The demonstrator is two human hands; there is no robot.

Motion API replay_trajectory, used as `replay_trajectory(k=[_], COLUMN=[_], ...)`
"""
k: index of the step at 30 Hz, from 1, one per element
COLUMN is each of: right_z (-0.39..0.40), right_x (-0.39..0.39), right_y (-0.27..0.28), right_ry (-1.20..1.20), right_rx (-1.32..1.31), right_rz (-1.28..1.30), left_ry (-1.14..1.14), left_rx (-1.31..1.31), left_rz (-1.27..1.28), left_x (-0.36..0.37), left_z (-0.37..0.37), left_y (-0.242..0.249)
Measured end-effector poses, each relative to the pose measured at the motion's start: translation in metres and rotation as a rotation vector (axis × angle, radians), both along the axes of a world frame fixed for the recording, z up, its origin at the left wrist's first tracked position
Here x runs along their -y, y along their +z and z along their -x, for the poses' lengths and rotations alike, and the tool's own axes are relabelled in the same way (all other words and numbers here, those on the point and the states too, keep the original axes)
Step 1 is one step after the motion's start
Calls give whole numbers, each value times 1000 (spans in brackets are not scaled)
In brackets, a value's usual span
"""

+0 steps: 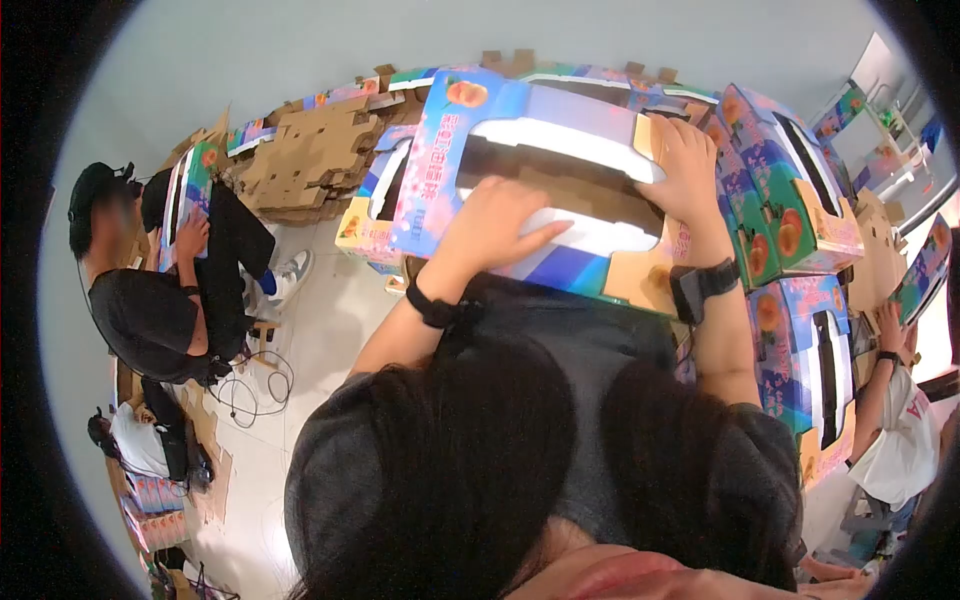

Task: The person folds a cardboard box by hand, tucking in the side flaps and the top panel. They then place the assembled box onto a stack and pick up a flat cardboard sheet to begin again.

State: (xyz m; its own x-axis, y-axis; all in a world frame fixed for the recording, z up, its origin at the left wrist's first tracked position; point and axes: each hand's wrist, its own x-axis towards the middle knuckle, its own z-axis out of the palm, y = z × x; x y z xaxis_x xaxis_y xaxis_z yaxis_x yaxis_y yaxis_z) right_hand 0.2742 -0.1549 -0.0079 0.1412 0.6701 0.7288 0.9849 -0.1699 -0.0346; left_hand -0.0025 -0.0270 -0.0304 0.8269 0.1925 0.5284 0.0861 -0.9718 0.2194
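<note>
A printed cardboard fruit box [428, 175] lies across my front, with peaches, blossoms and Chinese lettering on blue and pink panels. Its top is open between two white-edged flaps, showing bare brown board inside. My left hand [498, 228] grips the near flap, thumb along the white edge and fingers curled partly out of sight in the opening. At the right end, my right hand [685, 170] is closed over the corner, its thumb at the opening and its fingers over the outer panel. Both wrists wear black bands.
Folded boxes [790, 180] are stacked at my right, with another box [800, 350] below them. Flat brown cardboard [315, 150] is piled behind, left. A seated person [150, 310] at left holds a box; another person [900, 430] works at right. A cable [255, 395] loops on the floor.
</note>
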Motion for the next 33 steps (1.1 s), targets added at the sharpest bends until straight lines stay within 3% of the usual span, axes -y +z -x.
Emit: replay_trajectory(k=[5, 8, 11, 12, 15, 18, 21, 26, 29, 33], right_z=[2, 24, 86, 106, 134, 135, 125, 107, 100, 112], right_x=[-7, 0, 34, 40, 45, 43, 47, 92, 158, 250], right_y=[-1, -3, 17, 7, -19, -32, -30, 22, 76, 138], right_ry=[-77, 57, 244, 276, 150, 127, 230, 246, 193, -76], right_rx=[-13, 23, -37, -96, 23, 31, -31, -50, -131, -269], right_rz=[128, 91, 410, 386, 547, 429, 340, 380, 383, 395], left_ry=[53, 41, 90, 71, 59, 112, 98, 236, 328, 470], left_rx=[-64, -9, 18, 81, 175, 244, 497, 933, 1134, 1232], left_rz=[39, 114, 128, 71, 149, 106, -46, -261, -226, -142], left_x=[-6, -15, -22, -22, -22, -13, -5, -1, -17, -39], left_z=[0, 3, 1, -1, -2, 3, 14, 73, 102, 121], left_y=[4, 0, -10, -16, -14, 1, 10, 19, 25, 23])
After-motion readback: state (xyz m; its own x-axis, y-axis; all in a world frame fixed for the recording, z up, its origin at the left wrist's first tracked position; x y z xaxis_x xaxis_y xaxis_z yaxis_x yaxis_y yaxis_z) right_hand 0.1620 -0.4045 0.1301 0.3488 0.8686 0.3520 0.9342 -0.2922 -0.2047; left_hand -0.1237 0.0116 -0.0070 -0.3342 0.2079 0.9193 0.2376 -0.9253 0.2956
